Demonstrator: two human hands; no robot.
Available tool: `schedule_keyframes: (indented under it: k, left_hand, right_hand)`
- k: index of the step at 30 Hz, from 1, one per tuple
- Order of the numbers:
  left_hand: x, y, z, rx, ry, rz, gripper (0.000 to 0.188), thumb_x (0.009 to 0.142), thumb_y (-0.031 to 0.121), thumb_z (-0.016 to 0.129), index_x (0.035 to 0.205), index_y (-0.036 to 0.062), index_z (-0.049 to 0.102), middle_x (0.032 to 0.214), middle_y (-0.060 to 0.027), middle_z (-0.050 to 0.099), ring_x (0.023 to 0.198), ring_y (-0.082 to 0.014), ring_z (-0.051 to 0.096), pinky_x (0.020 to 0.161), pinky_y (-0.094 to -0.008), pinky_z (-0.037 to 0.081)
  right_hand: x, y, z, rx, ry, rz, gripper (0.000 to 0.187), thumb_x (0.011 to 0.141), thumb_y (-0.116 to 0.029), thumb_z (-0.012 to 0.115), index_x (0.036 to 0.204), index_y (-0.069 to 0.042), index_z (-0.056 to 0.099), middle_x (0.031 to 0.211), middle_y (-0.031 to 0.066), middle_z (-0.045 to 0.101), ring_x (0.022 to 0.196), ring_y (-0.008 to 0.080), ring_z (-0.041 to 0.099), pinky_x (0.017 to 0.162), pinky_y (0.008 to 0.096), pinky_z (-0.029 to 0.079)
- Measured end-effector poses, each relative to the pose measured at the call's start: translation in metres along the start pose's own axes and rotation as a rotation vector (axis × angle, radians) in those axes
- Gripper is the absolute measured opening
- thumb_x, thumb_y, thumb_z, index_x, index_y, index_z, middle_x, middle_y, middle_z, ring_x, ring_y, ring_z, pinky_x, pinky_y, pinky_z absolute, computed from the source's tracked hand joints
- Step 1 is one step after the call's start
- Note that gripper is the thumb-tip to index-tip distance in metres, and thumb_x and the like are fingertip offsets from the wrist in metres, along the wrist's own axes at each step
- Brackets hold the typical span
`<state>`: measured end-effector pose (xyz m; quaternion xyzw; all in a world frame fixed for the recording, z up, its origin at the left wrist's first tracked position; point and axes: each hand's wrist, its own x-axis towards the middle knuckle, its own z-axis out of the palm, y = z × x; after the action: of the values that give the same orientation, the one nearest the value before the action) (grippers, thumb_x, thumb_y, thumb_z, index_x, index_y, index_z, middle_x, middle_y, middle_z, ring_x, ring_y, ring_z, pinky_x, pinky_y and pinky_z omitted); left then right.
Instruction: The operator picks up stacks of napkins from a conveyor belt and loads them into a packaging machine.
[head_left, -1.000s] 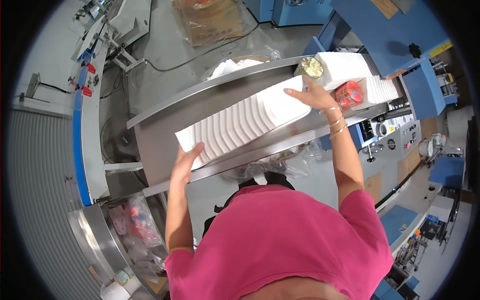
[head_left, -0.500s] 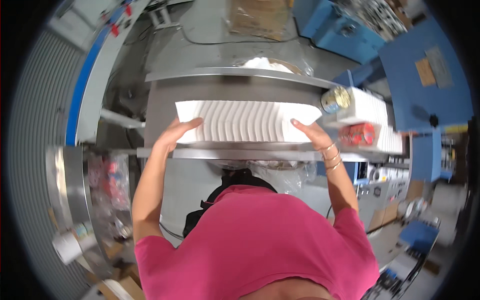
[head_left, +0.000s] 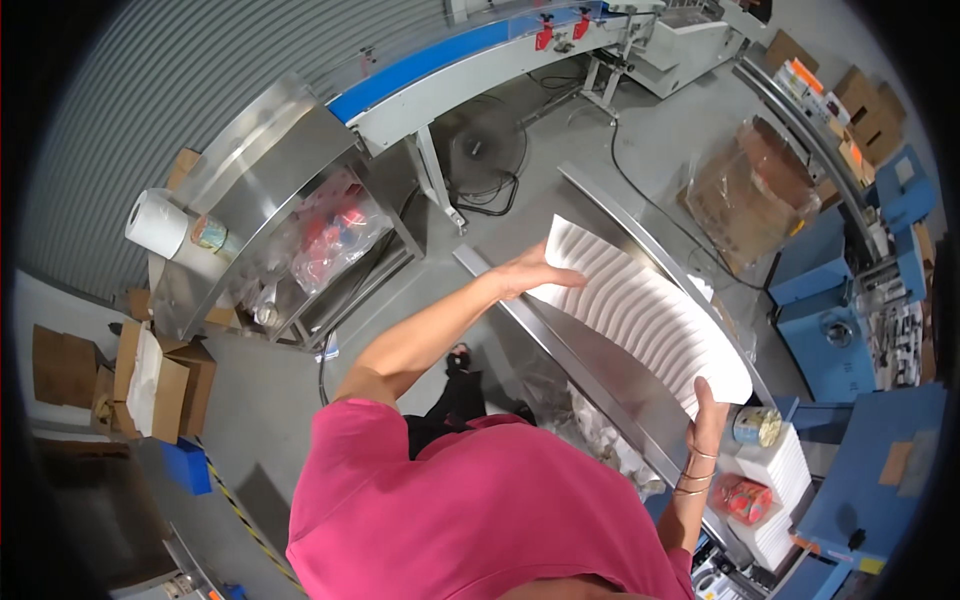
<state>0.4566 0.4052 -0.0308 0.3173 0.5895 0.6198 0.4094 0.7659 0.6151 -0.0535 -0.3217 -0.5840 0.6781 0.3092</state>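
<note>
A long white ridged stack (head_left: 635,315), like many thin pieces set in a row, is held between my two hands above a metal trough-like table. My left hand (head_left: 535,274) is closed on its far-left end, thumb lying over the top. At the near-right end my right hand (head_left: 708,412) grips it, thumb up on the surface and bracelets on the wrist. The stack bows slightly between them. What the pieces are cannot be made out. Most of my fingers are hidden beneath it.
Beside my right wrist are white stacks (head_left: 782,465), a tin with pale contents (head_left: 757,427) and a red container (head_left: 742,498). A blue conveyor (head_left: 430,70) runs behind at the left, near a steel bench (head_left: 290,160) with plastic bags. Blue machines (head_left: 825,340) stand on the right.
My view and body have turned left, so the table now slants down to the right. Both hands keep hold of the white stack, which is now tilted with the table.
</note>
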Motion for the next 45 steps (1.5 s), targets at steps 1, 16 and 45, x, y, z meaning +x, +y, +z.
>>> schedule_keyframes:
  k: [1, 16, 45]
  left_hand:
    - [-0.002, 0.002, -0.007, -0.015, -0.011, 0.056, 0.067, 0.079, 0.011, 0.069, 0.138, 0.0036, 0.038, 0.135, -0.0103, 0.046, 0.126, -0.0196, 0.042, 0.104, -0.0325, 0.034]
    - [-0.289, 0.099, -0.072, 0.121, 0.636, 0.357, 0.078, 0.070, 0.024, 0.078, 0.133, -0.0024, 0.040, 0.125, -0.0148, 0.052, 0.117, -0.0241, 0.049, 0.101, -0.0352, 0.038]
    - [-0.283, 0.055, -0.259, -0.350, 1.324, -0.467, 0.080, 0.075, 0.070, 0.058, 0.102, -0.0047, 0.063, 0.085, -0.0104, 0.067, 0.072, -0.0149, 0.064, 0.066, -0.0257, 0.053]
  right_hand:
    - [0.007, -0.002, 0.003, 0.009, -0.031, -0.075, 0.061, 0.080, -0.007, 0.065, 0.134, 0.004, 0.039, 0.131, 0.0106, 0.047, 0.121, 0.0225, 0.044, 0.103, 0.0334, 0.031]
    - [-0.032, -0.083, 0.201, 0.084, -0.687, -0.369, 0.058, 0.078, -0.012, 0.068, 0.128, 0.005, 0.045, 0.124, 0.0094, 0.052, 0.115, 0.0199, 0.048, 0.100, 0.0313, 0.035]
    - [0.084, -0.073, 0.950, -1.131, -1.930, -1.053, 0.105, 0.074, -0.072, 0.055, 0.138, 0.008, 0.033, 0.141, 0.0265, 0.036, 0.134, 0.0358, 0.032, 0.110, 0.0355, 0.026]
